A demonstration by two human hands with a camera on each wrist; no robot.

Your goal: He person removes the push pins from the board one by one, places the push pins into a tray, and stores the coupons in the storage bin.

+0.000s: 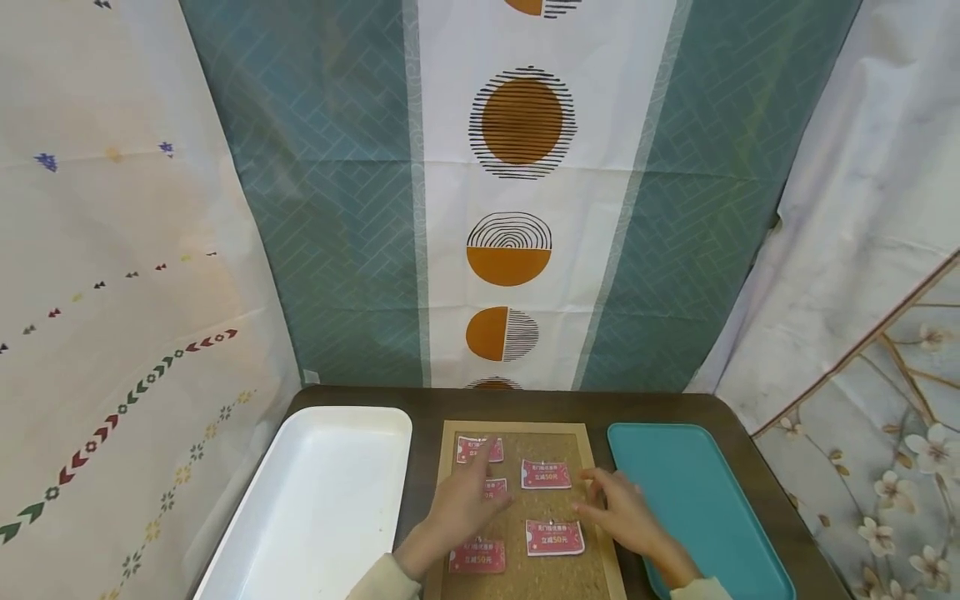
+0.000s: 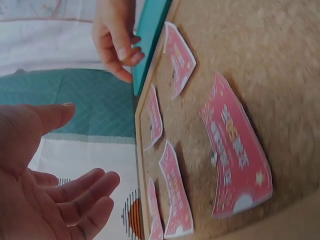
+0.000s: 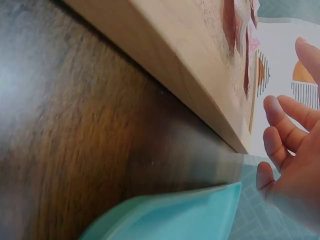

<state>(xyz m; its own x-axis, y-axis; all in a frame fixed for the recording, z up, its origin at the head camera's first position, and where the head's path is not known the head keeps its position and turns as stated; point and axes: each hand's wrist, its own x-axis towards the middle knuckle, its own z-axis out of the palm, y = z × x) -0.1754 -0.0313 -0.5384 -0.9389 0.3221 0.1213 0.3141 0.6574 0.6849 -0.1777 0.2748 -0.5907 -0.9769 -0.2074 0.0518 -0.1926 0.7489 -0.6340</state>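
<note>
A wood-framed cork board (image 1: pixel 555 508) lies on the table with several pink paper coupons pinned to it. Over its left column of coupons hovers my left hand (image 1: pixel 463 505), fingers loosely extended and holding nothing. It partly hides the middle left coupon (image 1: pixel 496 489). My right hand (image 1: pixel 618 508) is above the board's right edge, fingers loosely bent and nothing between them. Nearest to it are the upper right coupon (image 1: pixel 546 475) and the lower right coupon (image 1: pixel 554 538). In the left wrist view, a small pin shows on the closest coupon (image 2: pixel 237 155), whose edges curl up off the cork.
A white tray (image 1: pixel 337 492) stands left of the board and a teal tray (image 1: pixel 697 492) right of it, both on the dark wooden table (image 1: pixel 435 408). Patterned cloths (image 1: pixel 360 208) hang behind and at both sides.
</note>
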